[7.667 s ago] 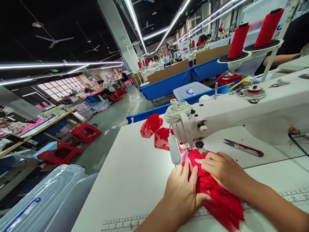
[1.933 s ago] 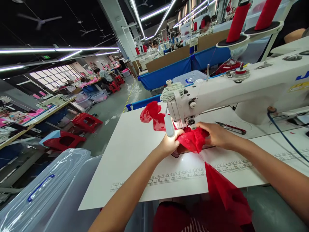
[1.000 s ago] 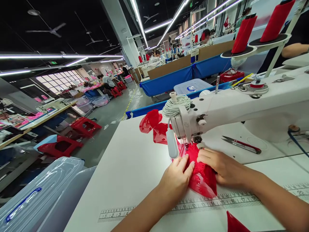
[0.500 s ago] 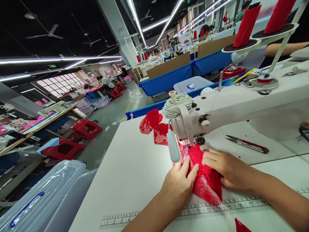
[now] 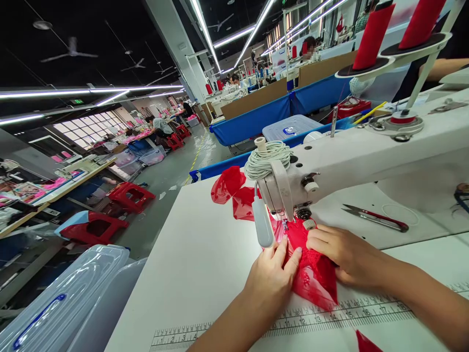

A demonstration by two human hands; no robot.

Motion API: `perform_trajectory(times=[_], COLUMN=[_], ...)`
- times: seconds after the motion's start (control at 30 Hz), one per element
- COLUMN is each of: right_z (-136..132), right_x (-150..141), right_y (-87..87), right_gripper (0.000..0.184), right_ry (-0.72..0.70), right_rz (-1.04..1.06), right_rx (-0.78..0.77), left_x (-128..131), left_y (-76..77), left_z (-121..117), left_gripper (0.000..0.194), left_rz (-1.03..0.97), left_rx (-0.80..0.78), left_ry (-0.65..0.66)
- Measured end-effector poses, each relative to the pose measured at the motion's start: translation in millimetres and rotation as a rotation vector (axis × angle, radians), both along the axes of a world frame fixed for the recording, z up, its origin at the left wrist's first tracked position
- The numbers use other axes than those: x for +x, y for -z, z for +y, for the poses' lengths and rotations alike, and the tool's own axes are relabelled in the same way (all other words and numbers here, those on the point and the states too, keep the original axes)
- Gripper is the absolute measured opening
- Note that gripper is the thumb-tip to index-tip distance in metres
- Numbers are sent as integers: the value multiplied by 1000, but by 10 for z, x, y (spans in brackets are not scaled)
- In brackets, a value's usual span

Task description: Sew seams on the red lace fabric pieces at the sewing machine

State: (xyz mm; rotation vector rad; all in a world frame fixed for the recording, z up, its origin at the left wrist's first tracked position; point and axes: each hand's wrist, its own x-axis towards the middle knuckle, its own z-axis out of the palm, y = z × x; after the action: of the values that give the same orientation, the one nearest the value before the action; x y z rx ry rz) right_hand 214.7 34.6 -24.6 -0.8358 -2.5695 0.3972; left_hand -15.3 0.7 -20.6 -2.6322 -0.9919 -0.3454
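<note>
A piece of sheer red lace fabric (image 5: 311,286) lies under the presser foot (image 5: 285,224) of a white sewing machine (image 5: 351,161). My left hand (image 5: 269,274) rests flat on its left side, fingers stretched toward the foot and thumb apart. On the right, my right hand (image 5: 342,254) has its curled fingers closed on a bunched part of the lace, close to the machine head. Its thumb is mostly hidden. More sheer red pieces (image 5: 229,185) trail behind the needle area. A small pale lamp (image 5: 263,222) hangs just left of the needle.
Red-handled thread snips (image 5: 377,218) lie right of the needle on the machine bed. A printed ruler (image 5: 220,326) runs along the table's front, with a red scrap (image 5: 365,342) below it. Red thread cones (image 5: 373,36) stand above the machine. A lidded clear bin (image 5: 69,293) sits at left.
The whole view has shifted very slightly. Both hands and the red lace fabric look almost unmoved under the machine.
</note>
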Motion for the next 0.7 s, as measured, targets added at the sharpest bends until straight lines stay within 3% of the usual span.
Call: perform_trajectory(times=[0.7], right_z=[8], right_x=[-21], right_y=[-30], right_gripper=[35], right_ry=[35], right_rz=[-22], right_rx=[52], left_x=[-18], left_y=[18], left_z=[47], left_gripper=[42], left_rz=[16], left_rx=[67], left_ry=[-33])
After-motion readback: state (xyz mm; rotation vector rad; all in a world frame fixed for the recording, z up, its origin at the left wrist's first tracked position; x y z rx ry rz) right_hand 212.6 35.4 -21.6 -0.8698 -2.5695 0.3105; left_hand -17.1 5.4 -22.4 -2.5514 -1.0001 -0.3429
